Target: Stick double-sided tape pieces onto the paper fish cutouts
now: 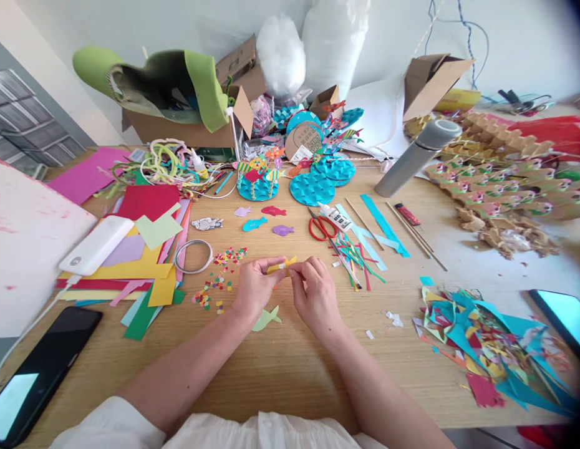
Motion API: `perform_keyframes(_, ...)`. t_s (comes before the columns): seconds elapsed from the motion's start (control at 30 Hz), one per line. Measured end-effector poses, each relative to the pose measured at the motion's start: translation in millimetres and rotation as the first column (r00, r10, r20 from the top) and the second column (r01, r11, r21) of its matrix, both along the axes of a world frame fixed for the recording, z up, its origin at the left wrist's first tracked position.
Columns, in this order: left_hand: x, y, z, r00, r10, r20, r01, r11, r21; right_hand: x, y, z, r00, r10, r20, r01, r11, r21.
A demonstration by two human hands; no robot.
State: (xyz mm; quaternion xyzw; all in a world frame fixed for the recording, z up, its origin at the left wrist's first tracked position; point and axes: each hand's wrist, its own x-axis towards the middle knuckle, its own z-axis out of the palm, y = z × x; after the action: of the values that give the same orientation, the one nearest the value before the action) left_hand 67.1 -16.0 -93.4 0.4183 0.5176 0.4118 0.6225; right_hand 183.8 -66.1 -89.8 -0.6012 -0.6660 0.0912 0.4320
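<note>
Between my two hands is a yellow paper fish (290,260) with a small white patch on it. My left hand (257,284) pinches its left end between thumb and fingers. At the other end, the fingertips of my right hand (314,290) are closed on the paper. Just below my hands lies a light green paper fish (267,318), partly covered by the left wrist. Beyond them rest a red paper fish (274,211), a blue one (255,224) and two purple ones (283,231). Small coloured paper dots (210,293) lie left of my left hand.
Red-handled scissors (323,228), a white glue bottle (335,217) and thin paper strips (358,259) lie at right. A tape roll (194,256) and stacked coloured paper (149,202) are left. A grey flask (417,156) stands behind; paper scraps (496,349) heap at right.
</note>
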Motion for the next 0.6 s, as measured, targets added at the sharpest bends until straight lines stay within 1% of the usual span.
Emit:
perform_keyframes(0.13,0.6,-0.8,0.2,1.0,0.007,0.002,-0.007,1.0,-0.014,0.0,-0.4,0.0,1.0,-0.002,0.011,0.002,1.0,0.001)
perform_keyframes(0.27,-0.3,-0.8,1.1,0.999,0.006,-0.042,-0.005,1.0,0.02,2.0,0.1,-0.7,0.999,-0.039,0.01,0.04,0.999,-0.004)
perform_keyframes(0.37,-0.6,-1.2,2.4,0.998,-0.009,-0.059,0.011,0.999,0.037,2.3,0.4,-1.6,0.999,-0.038,0.009,0.038,0.999,-0.003)
perform_keyframes(0.6,-1.1,-1.9,1.5,0.999,-0.027,-0.042,0.029,0.999,0.046,1.4,0.0,-1.4,0.999,-0.033,-0.001,0.033,0.999,-0.013)
